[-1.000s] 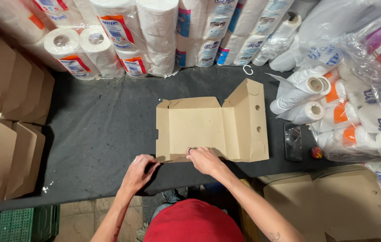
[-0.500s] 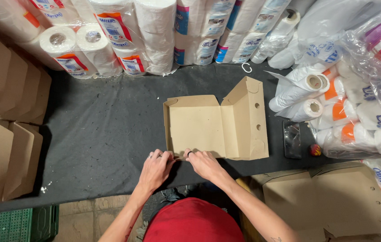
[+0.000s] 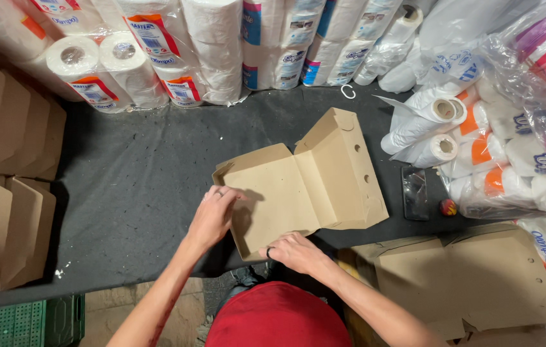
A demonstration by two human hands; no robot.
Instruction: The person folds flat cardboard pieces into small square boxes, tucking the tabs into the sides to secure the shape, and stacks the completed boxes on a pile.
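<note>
A brown cardboard box lies half folded on the dark grey table, turned at an angle, with its lid raised to the right. My left hand presses on the box's left wall, fingers curled over the edge. At the near corner, my right hand grips the front wall. Both hands wear a ring.
Wrapped paper rolls are stacked along the back and the right side. Folded cardboard boxes stand in a row at the left. Flat box blanks lie at the lower right. A dark phone and a small red ball lie beside the lid.
The box has turned counter-clockwise and shifted. My left hand moved up to the left wall, and my right hand stays at the near edge.
</note>
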